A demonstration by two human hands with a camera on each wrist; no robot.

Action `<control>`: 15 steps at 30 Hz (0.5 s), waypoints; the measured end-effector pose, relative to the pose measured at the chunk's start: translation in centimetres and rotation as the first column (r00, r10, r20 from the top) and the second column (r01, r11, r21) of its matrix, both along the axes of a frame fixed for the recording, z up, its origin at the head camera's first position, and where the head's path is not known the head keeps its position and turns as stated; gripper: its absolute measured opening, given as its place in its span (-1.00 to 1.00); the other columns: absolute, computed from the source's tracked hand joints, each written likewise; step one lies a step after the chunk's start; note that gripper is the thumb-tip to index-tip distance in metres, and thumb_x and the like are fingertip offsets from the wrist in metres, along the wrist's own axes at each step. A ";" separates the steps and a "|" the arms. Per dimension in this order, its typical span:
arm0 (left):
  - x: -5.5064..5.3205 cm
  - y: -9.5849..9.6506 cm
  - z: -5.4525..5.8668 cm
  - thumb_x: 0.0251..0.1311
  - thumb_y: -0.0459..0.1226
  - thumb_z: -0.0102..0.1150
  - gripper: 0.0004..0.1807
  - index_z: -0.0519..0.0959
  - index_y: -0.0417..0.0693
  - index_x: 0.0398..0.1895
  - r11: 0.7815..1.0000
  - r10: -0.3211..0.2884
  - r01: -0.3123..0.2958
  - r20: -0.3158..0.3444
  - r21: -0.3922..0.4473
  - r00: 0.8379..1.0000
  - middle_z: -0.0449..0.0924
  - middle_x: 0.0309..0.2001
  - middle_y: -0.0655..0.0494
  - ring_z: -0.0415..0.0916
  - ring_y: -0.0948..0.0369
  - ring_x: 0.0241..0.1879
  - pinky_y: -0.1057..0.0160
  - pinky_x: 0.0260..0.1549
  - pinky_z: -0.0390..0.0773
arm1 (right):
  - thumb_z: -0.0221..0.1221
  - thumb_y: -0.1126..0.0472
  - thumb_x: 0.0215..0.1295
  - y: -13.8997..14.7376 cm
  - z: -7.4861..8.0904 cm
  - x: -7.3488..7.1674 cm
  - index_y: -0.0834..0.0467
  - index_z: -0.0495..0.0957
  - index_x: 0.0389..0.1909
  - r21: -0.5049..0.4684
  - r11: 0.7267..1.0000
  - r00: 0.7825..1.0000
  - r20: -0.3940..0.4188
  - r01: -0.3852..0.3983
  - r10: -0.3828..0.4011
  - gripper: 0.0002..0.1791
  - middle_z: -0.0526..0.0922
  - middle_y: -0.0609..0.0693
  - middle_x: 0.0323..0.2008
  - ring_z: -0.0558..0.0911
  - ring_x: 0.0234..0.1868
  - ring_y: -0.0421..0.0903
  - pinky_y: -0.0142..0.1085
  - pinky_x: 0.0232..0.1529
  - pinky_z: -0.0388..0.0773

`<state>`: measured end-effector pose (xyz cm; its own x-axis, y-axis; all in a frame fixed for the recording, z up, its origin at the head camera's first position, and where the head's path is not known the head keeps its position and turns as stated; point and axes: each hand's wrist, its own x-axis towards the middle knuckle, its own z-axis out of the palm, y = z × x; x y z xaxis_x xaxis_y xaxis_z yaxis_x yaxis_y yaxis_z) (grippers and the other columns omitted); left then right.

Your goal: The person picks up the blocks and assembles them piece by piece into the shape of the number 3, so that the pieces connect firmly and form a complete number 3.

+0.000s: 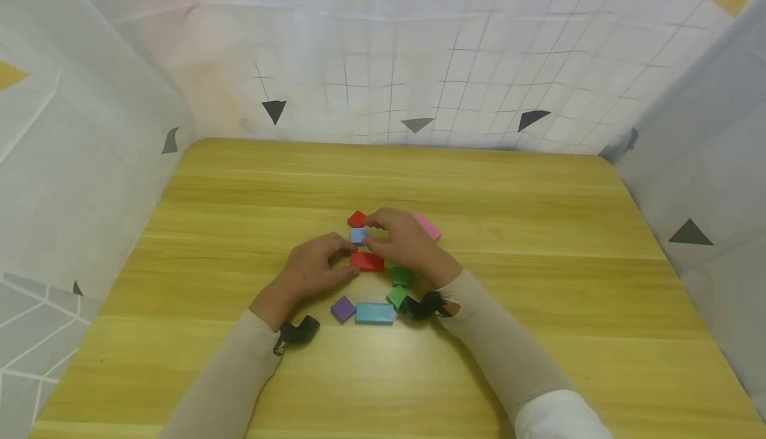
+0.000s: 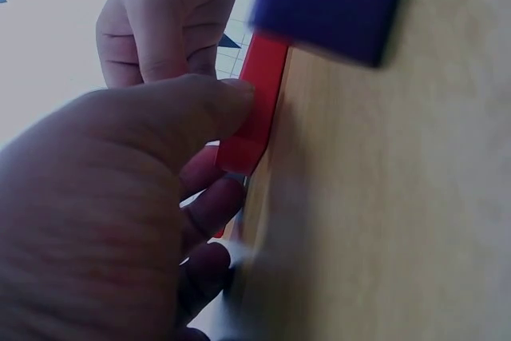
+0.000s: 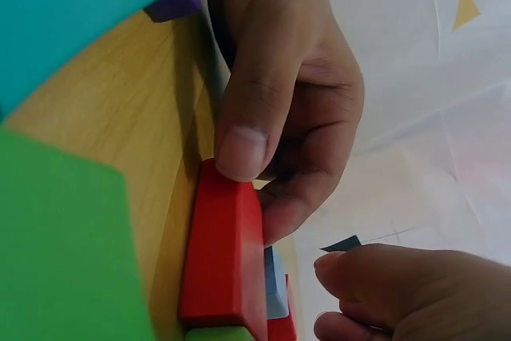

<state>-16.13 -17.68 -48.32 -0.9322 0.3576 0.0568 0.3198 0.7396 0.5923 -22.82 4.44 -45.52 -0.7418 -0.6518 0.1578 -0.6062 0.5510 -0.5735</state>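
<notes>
My left hand [image 1: 314,266] pinches the left end of a red rectangular block [image 1: 368,262], thumb on the near face and fingers behind it. This red block [image 3: 223,249] lies low against the table in the right wrist view. Just beyond it is a small light blue block [image 1: 357,236], with a smaller red block [image 1: 356,219] behind that. My right hand [image 1: 403,243] hovers at the right of the light blue block, thumb and fingers parted. In the right wrist view its fingertips [image 3: 329,265] are apart from the blocks.
Nearer me lie a purple block [image 1: 343,309], a turquoise rectangular block [image 1: 374,313] and a light green block [image 1: 395,296]. A darker green block [image 1: 401,276] sits beside the right wrist. A pink block [image 1: 427,227] lies behind the right hand. White patterned cloth [image 1: 383,60] encloses the wooden table [image 1: 538,226].
</notes>
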 end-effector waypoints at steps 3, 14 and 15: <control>0.0 -0.1 0.0 0.19 0.08 0.33 -0.62 0.63 0.21 0.04 1.000 0.006 -0.006 0.003 0.001 1.000 0.60 -0.13 0.40 0.54 0.34 -0.08 0.18 0.00 0.55 | 0.29 0.08 0.30 -0.3 0.0 -0.1 0.20 0.62 0.07 0.023 1.000 1.000 0.008 -0.002 0.001 -0.60 0.68 0.05 -0.01 0.64 0.03 -0.01 -0.14 0.12 0.56; -0.1 -0.1 -0.3 0.20 0.07 0.32 -0.62 0.63 0.25 0.06 1.000 0.009 -0.009 0.001 -0.003 1.000 0.59 -0.11 0.41 0.54 0.35 -0.05 0.18 0.01 0.54 | 0.31 0.14 0.26 -1.5 0.0 -0.3 0.19 0.65 0.02 0.084 0.996 1.000 -0.007 -0.026 0.026 -0.65 0.69 -0.02 -0.14 0.59 -0.16 -0.09 -0.20 -0.02 0.57; -0.1 -0.1 -0.3 0.20 0.07 0.32 -0.62 0.63 0.25 0.06 1.000 0.008 -0.008 0.001 -0.005 1.000 0.58 -0.11 0.42 0.54 0.36 -0.06 0.19 0.00 0.54 | 0.31 0.15 0.26 -1.6 -0.1 -0.4 0.19 0.65 0.01 0.090 0.996 1.000 -0.014 -0.023 0.024 -0.66 0.69 -0.02 -0.16 0.58 -0.19 -0.10 -0.20 -0.04 0.57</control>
<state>-16.25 -17.77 -48.65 -0.9352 0.3501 0.0539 0.3128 0.7449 0.5893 -23.17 2.88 -45.64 -0.7241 -0.6810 0.1090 -0.6279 0.5856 -0.5126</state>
